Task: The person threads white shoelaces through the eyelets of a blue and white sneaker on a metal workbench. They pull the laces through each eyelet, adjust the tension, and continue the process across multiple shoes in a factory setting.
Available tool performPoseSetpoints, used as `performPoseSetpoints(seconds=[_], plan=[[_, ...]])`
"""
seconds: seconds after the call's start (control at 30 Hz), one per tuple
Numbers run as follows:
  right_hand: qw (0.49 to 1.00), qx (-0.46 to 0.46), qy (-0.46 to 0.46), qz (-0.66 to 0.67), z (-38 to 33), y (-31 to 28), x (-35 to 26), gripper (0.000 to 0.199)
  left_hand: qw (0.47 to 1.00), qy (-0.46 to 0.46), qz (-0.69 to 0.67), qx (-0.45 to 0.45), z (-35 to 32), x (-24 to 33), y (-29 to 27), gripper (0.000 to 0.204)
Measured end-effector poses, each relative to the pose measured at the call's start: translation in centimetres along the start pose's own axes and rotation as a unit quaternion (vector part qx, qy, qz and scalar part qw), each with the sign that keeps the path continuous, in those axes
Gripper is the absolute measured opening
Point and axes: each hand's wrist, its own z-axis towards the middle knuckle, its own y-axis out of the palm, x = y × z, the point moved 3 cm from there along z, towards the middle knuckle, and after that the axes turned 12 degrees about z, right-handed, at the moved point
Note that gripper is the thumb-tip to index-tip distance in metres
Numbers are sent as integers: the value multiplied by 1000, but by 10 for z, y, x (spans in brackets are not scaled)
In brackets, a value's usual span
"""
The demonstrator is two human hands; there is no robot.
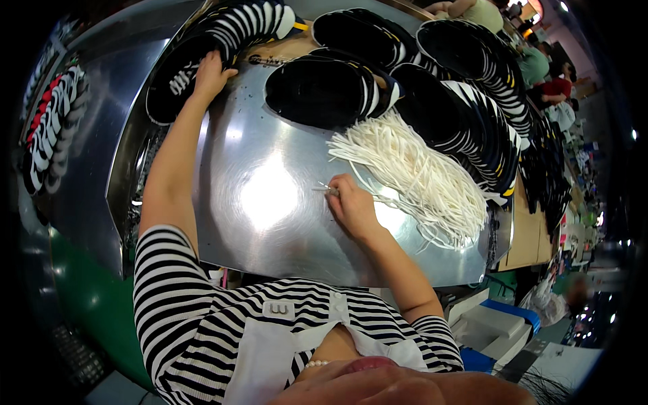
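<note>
My left hand [211, 77] reaches to the far left and lies on a black shoe upper [177, 79] with white lacing. Its thumb stands apart; part of the fingertips is hard to see against the black material. This upper lies at the near end of a row of overlapping black-and-white uppers [253, 25]. Near the middle of the metal table, my right hand [354, 206] is closed round a small thin metal tool [324, 187], whose tip points left. Just right of that hand spreads a large bundle of white shoelaces [425, 179].
More stacked black uppers [314, 91] with white stripes fill the table's far middle and right. The bare metal tabletop [236, 229] reflects a bright lamp. Left of its raised edge, a rack holds striped shoe parts [50, 131]. Several people work at the far right; cardboard [530, 233] lies beside the table.
</note>
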Motion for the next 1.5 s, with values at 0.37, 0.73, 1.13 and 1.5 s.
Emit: performPoseSetpoints(seconds=[0.37,0.73,1.13,1.5], plan=[[992,-65,16,-107,-15,12,2,12,987,-94,-131,-22,-65,121,41,45],[988,50,15,-143,-13,9,25,12,921,55,-284,262,-210,177,-222,28],[996,1,-16,-84,-6,6,29,14,896,300,-318,-73,-325,260,-204,36],[778,21,194,598,-71,-3,-63,26,951,221,-104,-189,-259,171,-190,27]])
